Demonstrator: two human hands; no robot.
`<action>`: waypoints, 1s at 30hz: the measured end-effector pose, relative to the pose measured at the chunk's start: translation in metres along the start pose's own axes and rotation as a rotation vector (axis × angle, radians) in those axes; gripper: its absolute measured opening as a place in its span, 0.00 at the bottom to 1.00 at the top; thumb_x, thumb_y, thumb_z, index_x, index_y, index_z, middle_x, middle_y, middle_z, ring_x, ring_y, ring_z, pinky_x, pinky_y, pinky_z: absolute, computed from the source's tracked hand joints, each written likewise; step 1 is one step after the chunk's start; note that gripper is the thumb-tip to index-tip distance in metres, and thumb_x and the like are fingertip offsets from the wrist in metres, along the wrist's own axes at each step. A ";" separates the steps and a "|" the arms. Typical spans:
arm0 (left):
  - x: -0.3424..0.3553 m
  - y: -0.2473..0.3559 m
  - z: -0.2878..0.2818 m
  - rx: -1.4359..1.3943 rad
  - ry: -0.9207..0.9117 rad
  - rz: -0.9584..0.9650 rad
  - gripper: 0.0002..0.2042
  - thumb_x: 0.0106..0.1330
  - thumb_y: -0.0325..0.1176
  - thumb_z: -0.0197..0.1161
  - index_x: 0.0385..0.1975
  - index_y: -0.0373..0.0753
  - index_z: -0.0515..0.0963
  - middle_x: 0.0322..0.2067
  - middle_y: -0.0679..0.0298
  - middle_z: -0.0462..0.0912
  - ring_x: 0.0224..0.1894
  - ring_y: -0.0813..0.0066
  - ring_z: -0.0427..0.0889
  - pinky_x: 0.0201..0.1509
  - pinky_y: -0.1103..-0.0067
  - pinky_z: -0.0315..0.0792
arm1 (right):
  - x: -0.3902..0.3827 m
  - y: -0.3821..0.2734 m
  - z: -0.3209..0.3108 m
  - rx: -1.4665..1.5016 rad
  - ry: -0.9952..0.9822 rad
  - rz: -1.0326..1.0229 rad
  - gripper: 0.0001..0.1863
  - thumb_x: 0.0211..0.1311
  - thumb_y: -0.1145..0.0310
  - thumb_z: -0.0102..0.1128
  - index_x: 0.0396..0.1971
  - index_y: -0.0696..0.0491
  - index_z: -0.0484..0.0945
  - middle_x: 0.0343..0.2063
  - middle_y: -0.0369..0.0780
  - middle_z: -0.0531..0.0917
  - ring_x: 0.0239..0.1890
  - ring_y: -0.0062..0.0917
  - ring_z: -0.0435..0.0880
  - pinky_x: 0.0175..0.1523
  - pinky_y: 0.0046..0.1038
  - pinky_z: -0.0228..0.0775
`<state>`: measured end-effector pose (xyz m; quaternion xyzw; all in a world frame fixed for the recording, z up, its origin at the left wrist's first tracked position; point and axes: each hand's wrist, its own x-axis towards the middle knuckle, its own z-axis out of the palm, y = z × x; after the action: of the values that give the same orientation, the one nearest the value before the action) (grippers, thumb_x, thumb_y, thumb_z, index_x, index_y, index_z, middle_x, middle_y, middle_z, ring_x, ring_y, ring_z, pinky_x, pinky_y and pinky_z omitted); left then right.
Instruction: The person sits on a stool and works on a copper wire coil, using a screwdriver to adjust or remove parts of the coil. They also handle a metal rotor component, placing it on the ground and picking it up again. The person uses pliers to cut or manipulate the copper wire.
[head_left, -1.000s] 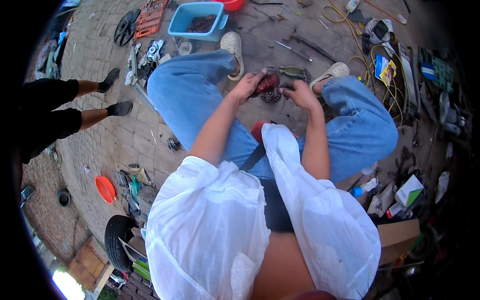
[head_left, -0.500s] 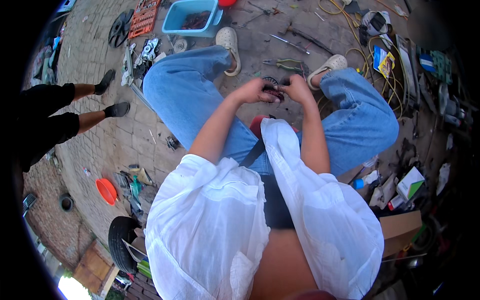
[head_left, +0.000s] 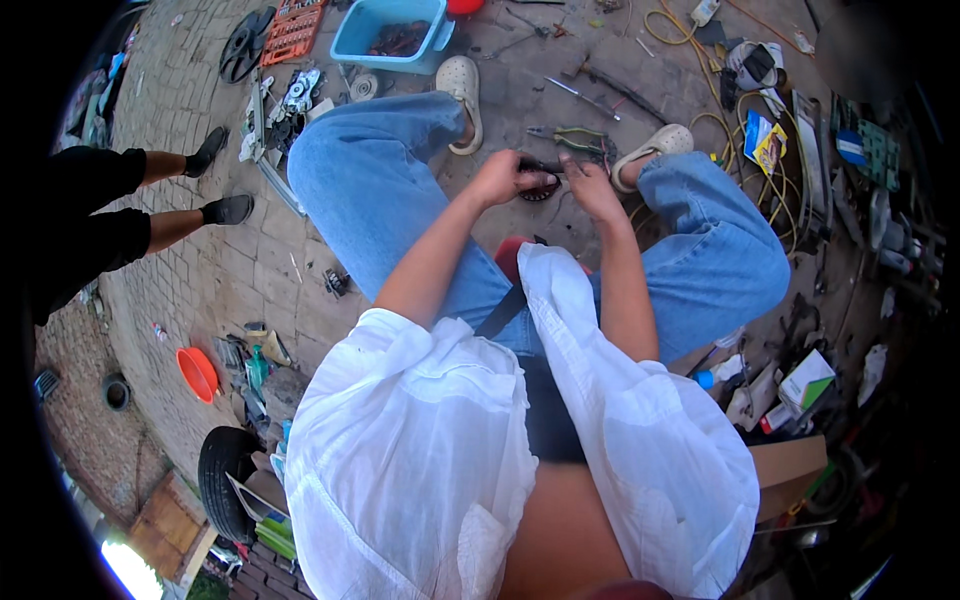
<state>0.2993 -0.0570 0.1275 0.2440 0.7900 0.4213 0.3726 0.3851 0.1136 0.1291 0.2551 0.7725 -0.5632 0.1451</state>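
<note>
Between my knees, my left hand [head_left: 507, 180] is closed round a small dark round part [head_left: 540, 190] with reddish-brown bits about its rim. It looks like a wound motor piece, but its exact kind is hard to make out. From the other side my right hand [head_left: 594, 187] pinches at the upper edge of the same part, thumb and fingertips together. My fingers hide much of it. Just beyond my hands, pliers [head_left: 572, 132] with green handles lie on the paving. Farther off are a screwdriver [head_left: 583, 98] and a hammer [head_left: 625, 87].
A light-blue basin [head_left: 390, 62] holding dark reddish pieces stands ahead, beside an orange tool case [head_left: 292, 30]. Yellow cable [head_left: 700, 120] loops along the right. A person's legs [head_left: 165, 232] are at the left. An orange bowl [head_left: 197, 374] and a tyre [head_left: 225, 480] sit lower left.
The round part has turned in my hands, so its rim now faces up below my left fingers. My right hand has shifted slightly. The whole view has tilted a little.
</note>
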 end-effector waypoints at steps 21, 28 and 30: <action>-0.002 0.037 -0.019 -0.944 0.203 -0.385 0.17 0.58 0.50 0.65 0.32 0.40 0.78 0.24 0.70 0.79 0.19 0.84 0.71 0.19 0.87 0.62 | 0.040 0.059 0.073 0.554 -0.133 -0.164 0.16 0.67 0.65 0.45 0.48 0.59 0.74 0.43 0.39 0.79 0.48 0.23 0.75 0.54 0.24 0.64; -0.001 0.063 -0.042 -1.009 0.125 -0.364 0.19 0.59 0.47 0.64 0.37 0.35 0.77 0.29 0.64 0.82 0.27 0.79 0.80 0.26 0.84 0.73 | 0.043 0.066 0.073 0.484 -0.053 -0.241 0.20 0.66 0.55 0.52 0.41 0.58 0.77 0.32 0.32 0.79 0.36 0.15 0.73 0.44 0.21 0.66; 0.007 0.068 -0.049 -0.971 0.105 -0.343 0.19 0.60 0.48 0.64 0.35 0.34 0.78 0.28 0.65 0.81 0.24 0.81 0.77 0.23 0.85 0.70 | 0.046 0.058 0.066 0.509 -0.048 -0.246 0.20 0.65 0.53 0.54 0.41 0.57 0.78 0.31 0.31 0.79 0.35 0.14 0.72 0.43 0.20 0.65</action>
<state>0.2611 -0.0403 0.2006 -0.1115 0.5496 0.6841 0.4664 0.3757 0.0761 0.0379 0.1741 0.6277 -0.7583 0.0253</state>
